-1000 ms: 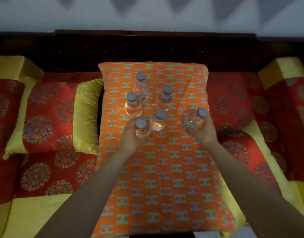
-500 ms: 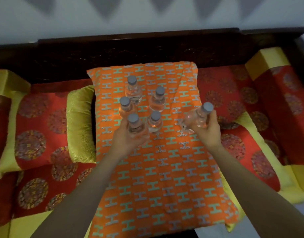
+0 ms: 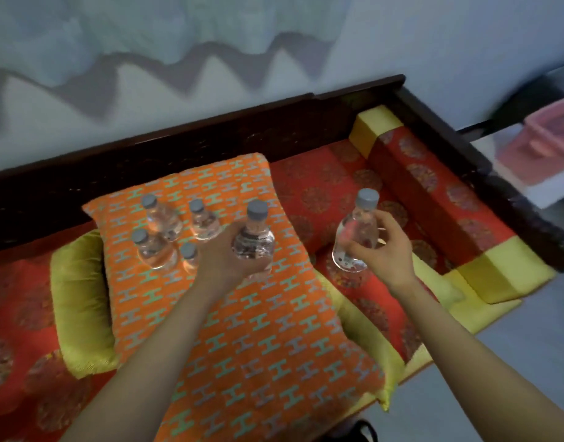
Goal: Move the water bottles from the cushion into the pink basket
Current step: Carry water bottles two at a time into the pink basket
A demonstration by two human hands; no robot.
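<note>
My left hand (image 3: 225, 261) has its fingers curled round the lower body of one water bottle (image 3: 254, 242). That bottle stands upright, long axis vertical, grey cap on top, and I hold it over the orange cushion (image 3: 242, 330). My right hand (image 3: 384, 250) grips a second bottle (image 3: 357, 237) between thumb and curled fingers. This one is also cap up, its long axis leaning slightly so the cap tips to the right, and it hangs over the red sofa seat (image 3: 322, 186), off the cushion's right edge. Just left of my left hand, four more bottles (image 3: 151, 252) stand upright in a tight cluster on the cushion, caps up; the nearest one is partly hidden behind my left wrist. The pink basket (image 3: 551, 135) sits well beyond my right hand, far to the right past the sofa's dark wooden frame (image 3: 449, 138), blurred, on a pale surface.
</note>
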